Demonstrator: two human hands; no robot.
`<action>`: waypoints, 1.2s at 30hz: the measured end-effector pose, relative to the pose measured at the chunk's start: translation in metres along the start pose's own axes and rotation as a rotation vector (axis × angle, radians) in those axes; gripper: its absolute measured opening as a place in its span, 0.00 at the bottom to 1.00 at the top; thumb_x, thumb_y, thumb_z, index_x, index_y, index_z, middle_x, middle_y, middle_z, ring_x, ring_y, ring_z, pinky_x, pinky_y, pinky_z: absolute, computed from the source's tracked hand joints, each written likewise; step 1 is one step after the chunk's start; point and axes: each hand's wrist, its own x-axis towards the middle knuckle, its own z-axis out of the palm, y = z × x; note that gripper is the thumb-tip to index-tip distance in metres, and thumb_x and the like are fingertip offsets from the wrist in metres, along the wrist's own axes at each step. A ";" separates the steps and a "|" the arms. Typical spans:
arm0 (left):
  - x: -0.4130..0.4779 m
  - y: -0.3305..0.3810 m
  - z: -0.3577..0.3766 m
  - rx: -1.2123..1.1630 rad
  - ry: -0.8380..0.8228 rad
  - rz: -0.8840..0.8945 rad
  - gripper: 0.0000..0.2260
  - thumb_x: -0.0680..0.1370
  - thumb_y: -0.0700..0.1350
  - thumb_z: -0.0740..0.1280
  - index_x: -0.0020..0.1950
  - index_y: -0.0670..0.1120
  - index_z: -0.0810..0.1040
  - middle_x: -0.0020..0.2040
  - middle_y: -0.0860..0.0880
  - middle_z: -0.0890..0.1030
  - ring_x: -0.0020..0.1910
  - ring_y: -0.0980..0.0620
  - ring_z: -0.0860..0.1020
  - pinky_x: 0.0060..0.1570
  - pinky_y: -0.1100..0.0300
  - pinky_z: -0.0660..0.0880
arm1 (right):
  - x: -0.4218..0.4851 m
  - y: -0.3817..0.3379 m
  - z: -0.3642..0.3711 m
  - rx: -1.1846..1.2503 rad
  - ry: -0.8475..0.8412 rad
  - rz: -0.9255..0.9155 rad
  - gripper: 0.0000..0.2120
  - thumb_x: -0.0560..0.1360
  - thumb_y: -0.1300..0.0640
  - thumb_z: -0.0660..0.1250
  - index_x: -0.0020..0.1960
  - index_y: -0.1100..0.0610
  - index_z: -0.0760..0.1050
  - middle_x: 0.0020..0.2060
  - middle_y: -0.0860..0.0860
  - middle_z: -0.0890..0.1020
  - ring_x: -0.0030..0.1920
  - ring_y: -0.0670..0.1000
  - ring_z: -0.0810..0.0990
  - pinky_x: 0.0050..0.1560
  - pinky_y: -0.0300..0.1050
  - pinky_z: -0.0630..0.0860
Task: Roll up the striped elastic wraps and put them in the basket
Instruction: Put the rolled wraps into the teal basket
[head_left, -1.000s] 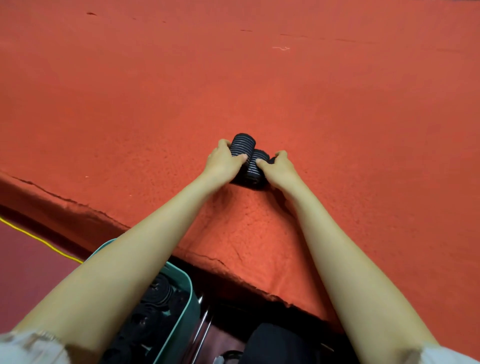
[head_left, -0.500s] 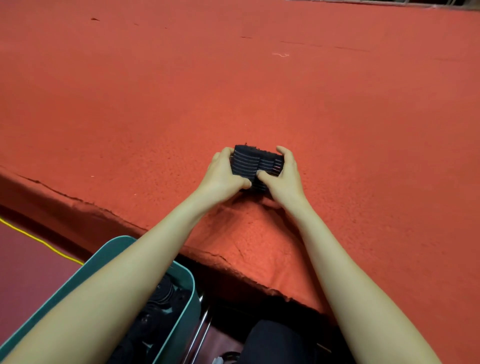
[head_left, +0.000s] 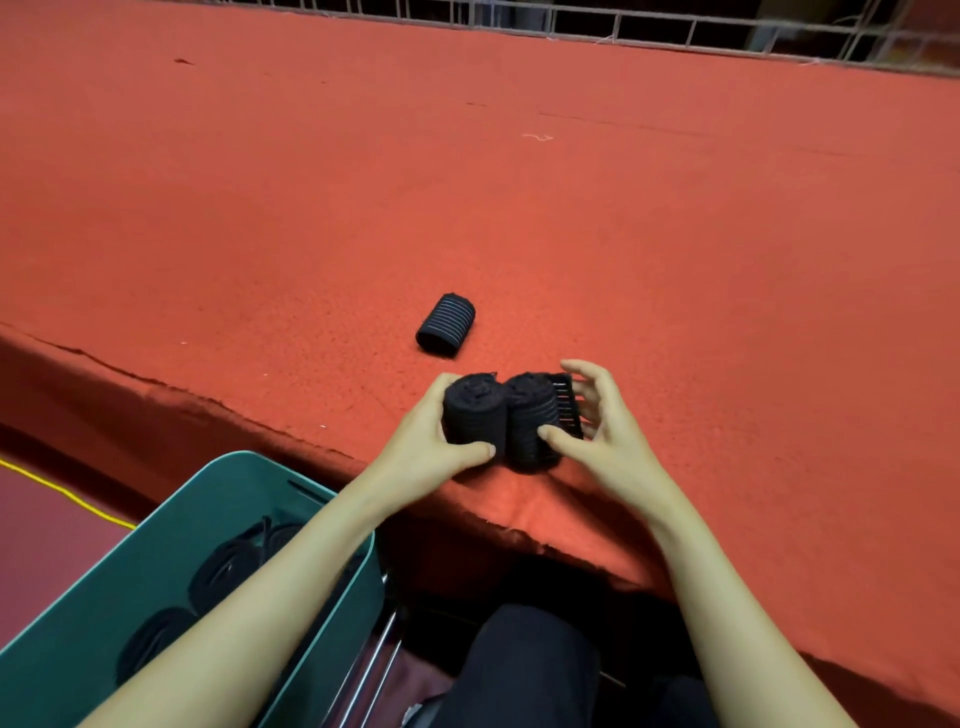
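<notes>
A teal basket (head_left: 78, 639) at the lower left holds dark rolled wraps (head_left: 223, 571), partly hidden by the left forearm. The left hand (head_left: 421, 447) grips the left roll (head_left: 475, 415), which touches the right roll (head_left: 532, 421) at the edge of the red-covered desk (head_left: 519, 208). A finished striped roll (head_left: 445, 325) lies just beyond them. The right hand (head_left: 602, 431) holds the right roll, thumb in front and fingers curved behind its loose end.
</notes>
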 end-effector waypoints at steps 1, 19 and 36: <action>-0.001 -0.001 0.003 -0.001 -0.012 0.008 0.25 0.63 0.44 0.74 0.58 0.50 0.70 0.55 0.51 0.80 0.56 0.53 0.77 0.62 0.50 0.71 | -0.002 0.000 -0.001 0.003 -0.003 -0.005 0.28 0.71 0.67 0.72 0.63 0.47 0.66 0.58 0.43 0.75 0.58 0.39 0.75 0.57 0.35 0.71; -0.017 0.008 0.007 -0.013 -0.265 0.045 0.22 0.71 0.45 0.70 0.62 0.54 0.68 0.60 0.56 0.77 0.63 0.58 0.73 0.67 0.55 0.67 | -0.029 -0.009 0.009 -0.309 0.188 -0.081 0.26 0.66 0.57 0.77 0.58 0.51 0.67 0.54 0.47 0.75 0.53 0.47 0.76 0.55 0.49 0.76; -0.029 0.012 -0.009 -0.129 -0.240 0.021 0.19 0.67 0.38 0.70 0.55 0.50 0.72 0.51 0.57 0.79 0.53 0.61 0.76 0.57 0.67 0.69 | -0.025 -0.019 0.018 -0.464 -0.011 -0.068 0.34 0.66 0.57 0.77 0.69 0.56 0.66 0.57 0.45 0.69 0.58 0.44 0.70 0.59 0.36 0.65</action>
